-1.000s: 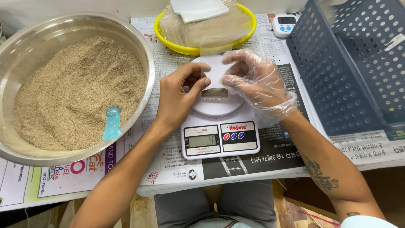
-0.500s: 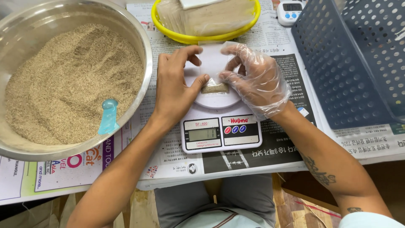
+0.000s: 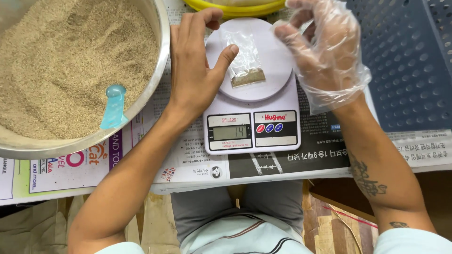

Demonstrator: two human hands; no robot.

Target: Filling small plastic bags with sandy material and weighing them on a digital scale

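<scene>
A small clear bag with a little tan grain at its bottom lies flat on the round white platform of a kitchen scale. The bare left hand rests at the platform's left edge — thumb tip touching the bag's side. The right hand (in a loose clear plastic glove) hovers open above the platform's right edge, holding nothing. To the left, a big steel bowl of tan grain holds a pale blue scoop; a blue plastic basket stands right — all on newspaper.
</scene>
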